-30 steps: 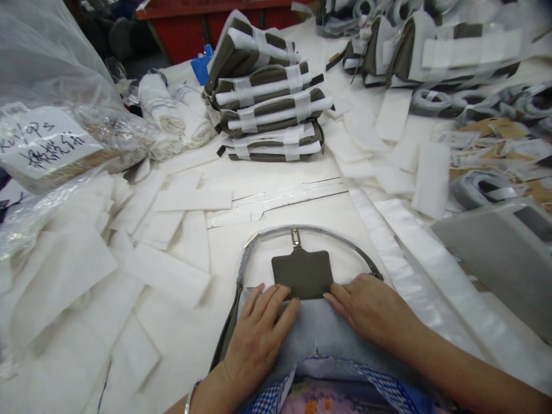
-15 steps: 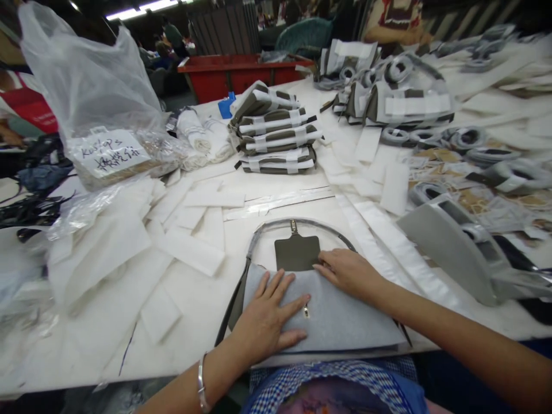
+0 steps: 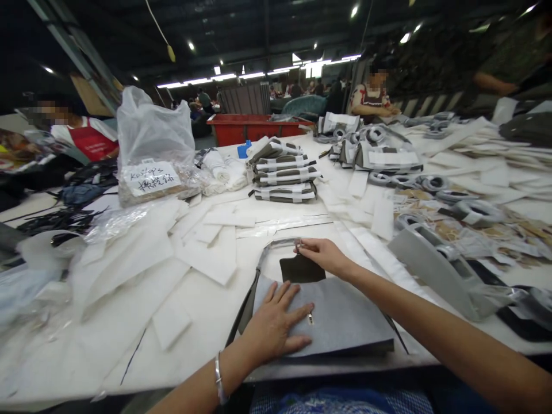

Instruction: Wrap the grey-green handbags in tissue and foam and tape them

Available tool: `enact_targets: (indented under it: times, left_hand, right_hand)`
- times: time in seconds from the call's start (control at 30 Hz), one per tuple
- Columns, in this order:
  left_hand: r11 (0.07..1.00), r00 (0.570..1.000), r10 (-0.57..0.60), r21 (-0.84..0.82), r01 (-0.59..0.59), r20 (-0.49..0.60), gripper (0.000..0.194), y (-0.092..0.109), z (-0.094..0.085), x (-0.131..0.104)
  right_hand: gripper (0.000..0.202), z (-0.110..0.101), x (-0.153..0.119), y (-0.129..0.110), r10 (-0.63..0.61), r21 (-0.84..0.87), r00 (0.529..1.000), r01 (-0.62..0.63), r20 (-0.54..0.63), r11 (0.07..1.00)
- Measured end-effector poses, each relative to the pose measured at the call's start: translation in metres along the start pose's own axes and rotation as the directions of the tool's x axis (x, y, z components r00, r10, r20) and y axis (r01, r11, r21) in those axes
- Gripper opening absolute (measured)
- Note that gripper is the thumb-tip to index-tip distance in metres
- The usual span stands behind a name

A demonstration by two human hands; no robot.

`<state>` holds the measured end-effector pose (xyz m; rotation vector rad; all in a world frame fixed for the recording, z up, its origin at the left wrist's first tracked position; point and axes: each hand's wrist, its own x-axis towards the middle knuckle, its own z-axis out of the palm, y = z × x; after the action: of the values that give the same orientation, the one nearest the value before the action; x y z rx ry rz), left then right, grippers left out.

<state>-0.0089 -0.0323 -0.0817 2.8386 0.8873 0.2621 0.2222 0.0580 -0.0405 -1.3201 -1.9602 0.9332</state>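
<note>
A bag (image 3: 345, 310) covered by a pale grey sheet lies flat at the table's front edge. My left hand (image 3: 280, 322) rests on the sheet with its fingers spread, beside a small metal clasp (image 3: 310, 317). Beyond the sheet shows a dark olive flap tab (image 3: 302, 269). My right hand (image 3: 323, 254) pinches the metal end at the tab's top, close to the wrapped strap (image 3: 271, 246) that arches behind it.
Packed bags (image 3: 284, 178) are stacked behind. White paper pieces (image 3: 215, 259) spread left, near a plastic sack (image 3: 155, 138). A tape dispenser (image 3: 444, 270) stands right, beside wrapped coils. A red bin (image 3: 254, 129) and other people are further back.
My right hand has moved from the tab's right edge up to its metal end and closed on it. My left hand stays on the sheet. The camera view has tilted up.
</note>
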Motion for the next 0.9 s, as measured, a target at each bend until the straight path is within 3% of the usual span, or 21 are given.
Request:
enact_targets:
  times: [0.17,0.3,0.43,0.53,0.63,0.7,0.8,0.9]
  left_hand:
    - [0.999,1.000,-0.008,-0.041,0.007,-0.030,0.061,0.003,-0.003,0.000]
    - [0.998,0.999,0.002,-0.056,-0.004,-0.046,0.063,0.003,-0.004,0.001]
    - [0.999,0.996,-0.004,-0.043,0.000,-0.084,0.068,0.005,0.000,-0.002]
    - [0.999,0.974,-0.008,0.030,0.015,-0.225,0.061,0.010,0.002,-0.009]
    - [0.994,0.929,0.084,0.096,-0.053,-0.361,0.042,0.015,0.000,-0.017]
    - [0.977,0.917,0.208,0.110,-0.181,-0.339,0.031,0.017,-0.003,-0.020]
    - [0.925,0.891,0.376,0.040,-0.379,-0.255,0.031,0.017,-0.008,-0.020]
    - [0.910,0.897,0.378,-0.086,-0.405,-0.231,0.029,0.016,-0.009,-0.017]
  right_hand:
    - [0.038,0.006,-0.076,-0.008,-0.238,0.027,0.965,0.236,0.109,0.971]
    - [0.040,0.023,-0.106,0.010,-0.305,-0.037,0.940,0.314,0.155,0.949]
    - [0.030,0.032,-0.108,0.021,-0.318,-0.064,0.939,0.327,0.128,0.943]
    - [0.028,0.034,-0.108,0.021,-0.338,-0.091,0.932,0.351,0.132,0.932]
    - [0.028,0.036,-0.108,0.024,-0.381,-0.101,0.916,0.394,0.129,0.913]
    - [0.029,0.038,-0.108,0.026,-0.394,-0.102,0.911,0.407,0.127,0.908]
    - [0.030,0.040,-0.107,0.027,-0.382,-0.101,0.915,0.396,0.132,0.913]
    - [0.026,0.039,-0.107,0.025,-0.372,-0.096,0.918,0.386,0.136,0.918]
